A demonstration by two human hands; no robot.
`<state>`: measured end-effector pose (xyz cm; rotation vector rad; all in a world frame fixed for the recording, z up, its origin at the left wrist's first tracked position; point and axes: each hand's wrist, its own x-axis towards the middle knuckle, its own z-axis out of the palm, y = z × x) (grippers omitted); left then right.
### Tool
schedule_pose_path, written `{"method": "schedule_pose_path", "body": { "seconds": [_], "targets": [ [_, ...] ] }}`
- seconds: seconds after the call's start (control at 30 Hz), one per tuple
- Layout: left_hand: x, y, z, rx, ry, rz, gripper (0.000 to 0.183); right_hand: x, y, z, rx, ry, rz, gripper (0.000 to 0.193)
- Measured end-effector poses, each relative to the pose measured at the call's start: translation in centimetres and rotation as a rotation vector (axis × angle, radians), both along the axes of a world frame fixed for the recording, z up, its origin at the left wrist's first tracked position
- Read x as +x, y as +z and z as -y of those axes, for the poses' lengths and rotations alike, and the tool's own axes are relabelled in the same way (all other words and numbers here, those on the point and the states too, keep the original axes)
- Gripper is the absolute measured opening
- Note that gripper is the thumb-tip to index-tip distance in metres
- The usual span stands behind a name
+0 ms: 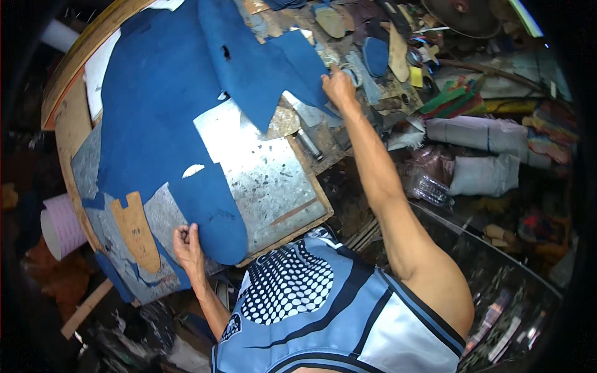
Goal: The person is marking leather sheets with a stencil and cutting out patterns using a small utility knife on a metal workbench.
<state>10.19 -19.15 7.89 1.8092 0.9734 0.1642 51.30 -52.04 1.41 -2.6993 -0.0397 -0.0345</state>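
Note:
A large sheet of blue leather or similar material (155,81) spreads over a metal-topped work board, with irregular cut edges and a few holes. Its rounded near flap (214,211) lies by my left hand (189,247). That hand's fingers are curled, and the thumb tip meets the flap's left edge; whatever it may grip is hidden. Reaching far to the right, my right hand (340,88) has its fingers drawn together at the border of a blue piece (298,53), next to a pale ring-shaped item (352,74). What those fingers hold is hidden.
Left of the flap lies a tan sole-shaped template (136,233). A short metal cylinder (309,144) rests beside the board's metal top (273,186). Cluttered at the far right are a blue sole-shaped piece (375,57), a tan pattern (398,53) and wrapped rolls (466,133).

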Motion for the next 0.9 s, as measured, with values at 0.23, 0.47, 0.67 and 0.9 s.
{"method": "schedule_pose_path", "body": {
  "seconds": [0.23, 0.47, 0.67, 0.9],
  "targets": [
    [0.2, -1.6, -3.7, -0.015, 0.295, -0.051, 0.043, 0.9, 5.2, -2.0, 0.254, 0.324, 0.422, 0.018],
    [-1.6, -3.6, -3.7, -0.278, 0.286, 0.057, 0.045, -9.8, 17.2, -7.3, 0.9, 0.318, 0.09, 0.013],
    [-2.6, -5.7, -3.7, -0.348, 0.31, 0.171, 0.044, -21.0, 8.7, -8.3, 1.183, 0.01, -0.5, 0.025],
    [-4.4, -3.0, -1.5, 0.033, 0.366, 0.068, 0.043, -22.6, 5.6, -3.2, 0.36, 0.359, 0.063, 0.014]
  ]
}}
